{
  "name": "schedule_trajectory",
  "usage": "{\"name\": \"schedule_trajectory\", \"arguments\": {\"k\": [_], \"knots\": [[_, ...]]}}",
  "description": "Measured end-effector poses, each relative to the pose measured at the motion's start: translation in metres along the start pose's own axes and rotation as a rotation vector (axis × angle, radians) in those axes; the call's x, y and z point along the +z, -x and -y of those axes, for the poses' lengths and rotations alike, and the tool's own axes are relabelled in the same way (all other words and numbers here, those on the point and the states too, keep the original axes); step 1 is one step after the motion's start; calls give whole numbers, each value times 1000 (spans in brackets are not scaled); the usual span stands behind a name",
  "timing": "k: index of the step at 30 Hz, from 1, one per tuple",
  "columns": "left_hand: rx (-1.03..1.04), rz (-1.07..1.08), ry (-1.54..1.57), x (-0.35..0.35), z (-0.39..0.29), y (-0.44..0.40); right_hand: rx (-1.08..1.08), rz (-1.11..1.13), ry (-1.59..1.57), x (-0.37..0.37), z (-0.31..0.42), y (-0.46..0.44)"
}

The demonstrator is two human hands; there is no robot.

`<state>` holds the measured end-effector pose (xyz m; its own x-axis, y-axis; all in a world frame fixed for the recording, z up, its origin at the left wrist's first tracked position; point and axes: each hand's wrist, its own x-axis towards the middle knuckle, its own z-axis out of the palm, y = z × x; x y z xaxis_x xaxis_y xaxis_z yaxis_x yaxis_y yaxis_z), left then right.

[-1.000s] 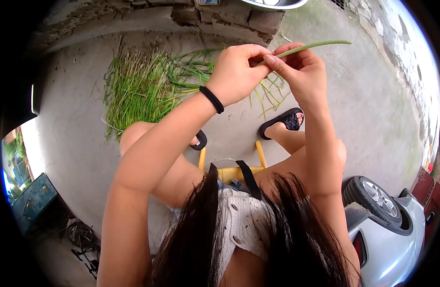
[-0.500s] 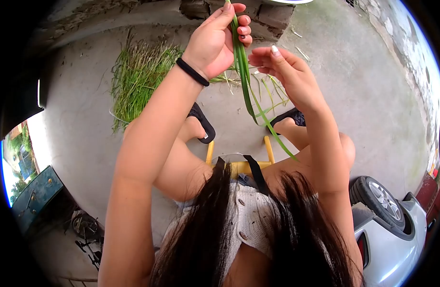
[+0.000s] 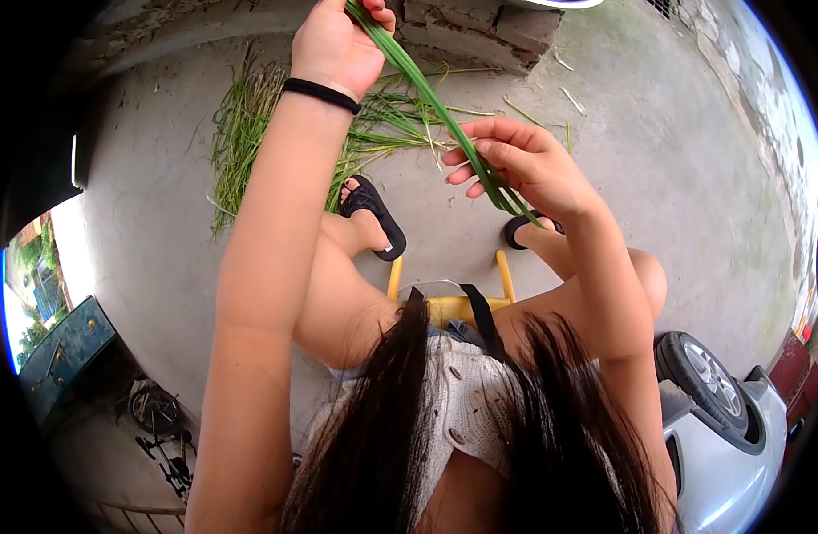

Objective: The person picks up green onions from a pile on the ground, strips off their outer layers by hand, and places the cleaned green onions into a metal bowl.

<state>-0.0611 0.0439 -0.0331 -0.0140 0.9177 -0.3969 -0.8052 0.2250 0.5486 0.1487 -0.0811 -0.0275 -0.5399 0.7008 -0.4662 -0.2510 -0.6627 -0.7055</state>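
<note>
In the head view, my left hand (image 3: 340, 46) is raised at the top edge, closed round the upper end of a bunch of long flat green leaves (image 3: 424, 87) that look like garlic chives. The bunch slants down to the right. My right hand (image 3: 526, 166) is loosely closed on its lower part, thumb near the front and fingertips behind. Loose ends hang below the palm. The very top of the bunch is cut off by the frame.
A heap of similar green stalks (image 3: 242, 147) lies on the concrete floor (image 3: 160, 231), with loose stalks trailing right. A yellow stool (image 3: 445, 310) is between my legs. A brick ledge (image 3: 480, 31) stands ahead, a silver car (image 3: 729, 445) at lower right and a bicycle (image 3: 164, 445) at lower left.
My left hand has moved left and slightly up with the leaves. My right hand has lowered and gone from beside the bunch to round its lower part, which now slants.
</note>
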Motion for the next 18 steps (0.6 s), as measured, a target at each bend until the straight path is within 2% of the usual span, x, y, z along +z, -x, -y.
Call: {"name": "schedule_trajectory", "arguments": {"k": [5,14,18], "knots": [[46,34,44,-2,-17,-6,36,66,-28,-8,-2,1],[53,75,72,1,-17,-3,-13,-57,-17,-9,-6,-1],[118,68,82,-2,-27,-7,58,43,-116,-8,-1,1]]}}
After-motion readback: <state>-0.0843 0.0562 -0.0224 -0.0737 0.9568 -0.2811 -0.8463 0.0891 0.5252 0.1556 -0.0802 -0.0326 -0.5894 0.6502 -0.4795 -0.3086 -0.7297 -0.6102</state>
